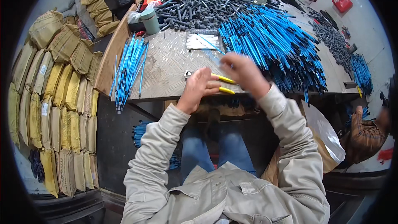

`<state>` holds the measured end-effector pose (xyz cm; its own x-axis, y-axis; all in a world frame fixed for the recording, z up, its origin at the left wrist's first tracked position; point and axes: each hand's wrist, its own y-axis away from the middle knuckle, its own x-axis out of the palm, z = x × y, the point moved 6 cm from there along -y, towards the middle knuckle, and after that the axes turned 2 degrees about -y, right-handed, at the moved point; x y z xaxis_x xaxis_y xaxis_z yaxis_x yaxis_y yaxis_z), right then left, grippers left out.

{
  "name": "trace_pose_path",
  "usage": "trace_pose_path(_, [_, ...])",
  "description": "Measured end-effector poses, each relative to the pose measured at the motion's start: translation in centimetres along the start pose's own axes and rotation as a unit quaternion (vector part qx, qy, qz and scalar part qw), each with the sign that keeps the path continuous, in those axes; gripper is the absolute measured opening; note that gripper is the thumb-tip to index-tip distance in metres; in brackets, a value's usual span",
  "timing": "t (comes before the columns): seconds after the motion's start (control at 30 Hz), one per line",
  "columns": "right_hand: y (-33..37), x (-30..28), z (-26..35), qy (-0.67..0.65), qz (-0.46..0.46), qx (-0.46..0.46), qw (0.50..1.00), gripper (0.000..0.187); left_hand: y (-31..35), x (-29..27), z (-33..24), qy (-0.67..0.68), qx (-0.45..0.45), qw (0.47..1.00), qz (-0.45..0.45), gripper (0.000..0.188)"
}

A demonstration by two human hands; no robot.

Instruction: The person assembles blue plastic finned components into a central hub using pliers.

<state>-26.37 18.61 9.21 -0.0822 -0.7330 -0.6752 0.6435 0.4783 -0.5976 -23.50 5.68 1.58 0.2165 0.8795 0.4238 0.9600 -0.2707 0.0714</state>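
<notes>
My left hand is low over the near part of the worktable, its fingers stretched to the right and apart. It covers the middle of a pair of pliers with yellow handles; the metal head shows on its left. Whether it touches the pliers is hard to see. Smeared by motion, my right hand is just right of the handles. A thin blue rod slants from a block of white pieces down to its fingertips. Blur hides whether those fingers grip it.
A large heap of blue rods with black ends covers the table's right. Dark bolt-like parts pile up behind. More rods lie left, near a greenish canister. Stacked sacks stand left; a co-worker is at right.
</notes>
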Motion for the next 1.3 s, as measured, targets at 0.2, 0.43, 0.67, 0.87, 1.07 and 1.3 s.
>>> trace_pose_path(0.2, [4.6,-2.6,3.3,0.095,-0.085,0.027,0.991,0.012,-0.6,-1.5,2.5,0.098,0.031,0.993,-0.064,0.038])
trace_pose_path(0.43, [10.7,-0.7,-1.6,0.161,-0.031,0.241,0.957,0.018,-0.1,0.8,3.4,0.097,0.025,0.990,-0.103,0.035])
trace_pose_path(0.67, [13.8,2.6,5.1,0.125,-0.015,0.203,0.971,0.019,1.5,0.5,2.2,0.025,0.151,0.971,-0.184,0.024])
trace_pose_path(0.87, [16.1,4.3,7.7,0.062,0.006,0.209,0.976,0.015,3.0,0.7,2.4,0.037,0.177,0.953,-0.244,0.019])
trace_pose_path(1.07, [14.3,3.3,9.6,-0.094,0.066,0.133,0.984,0.022,4.0,-1.7,1.1,0.046,0.191,0.948,-0.252,0.018])
trace_pose_path(1.3, [4.2,-3.1,3.9,-0.287,0.029,0.270,0.919,0.026,7.9,-6.4,-3.3,0.093,0.251,0.917,-0.296,0.016])
